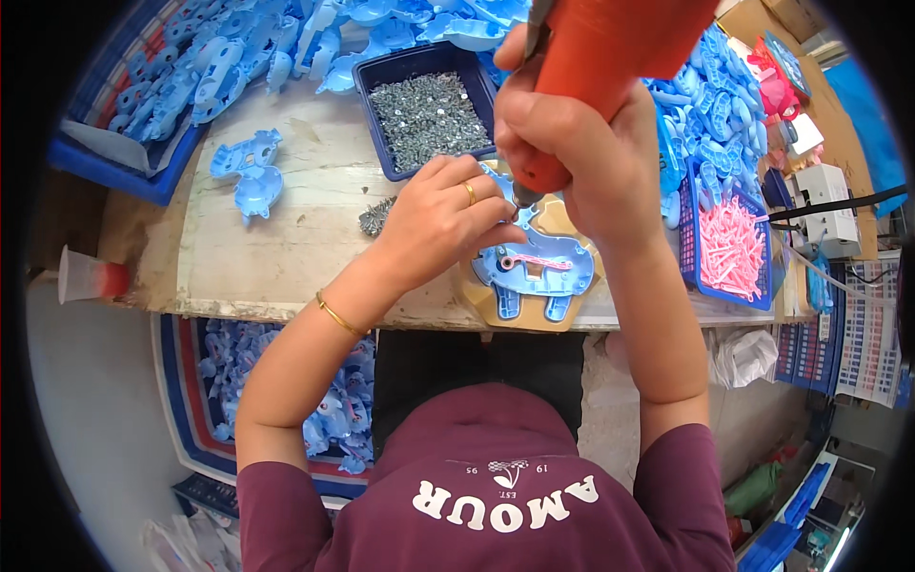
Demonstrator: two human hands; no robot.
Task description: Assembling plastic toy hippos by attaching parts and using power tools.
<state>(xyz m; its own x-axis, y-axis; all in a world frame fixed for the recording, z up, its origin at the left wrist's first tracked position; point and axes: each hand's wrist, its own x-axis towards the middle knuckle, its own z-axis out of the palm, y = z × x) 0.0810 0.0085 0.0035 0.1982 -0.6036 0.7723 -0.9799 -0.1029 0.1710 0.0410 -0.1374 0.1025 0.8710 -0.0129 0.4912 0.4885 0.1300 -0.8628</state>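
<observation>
Right hand (pixel 572 153) grips orange screwdriver (pixel 596 67) — left hand (pixel 443 214) steadies blue shell (pixel 538 267).

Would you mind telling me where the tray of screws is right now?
In the head view, the dark blue screw tray sits at the bench's far edge, just beyond the left hand and left of the orange screwdriver.

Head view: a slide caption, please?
Right hand presses orange electric screwdriver onto blue plastic shell; left hand steadies it.
</observation>
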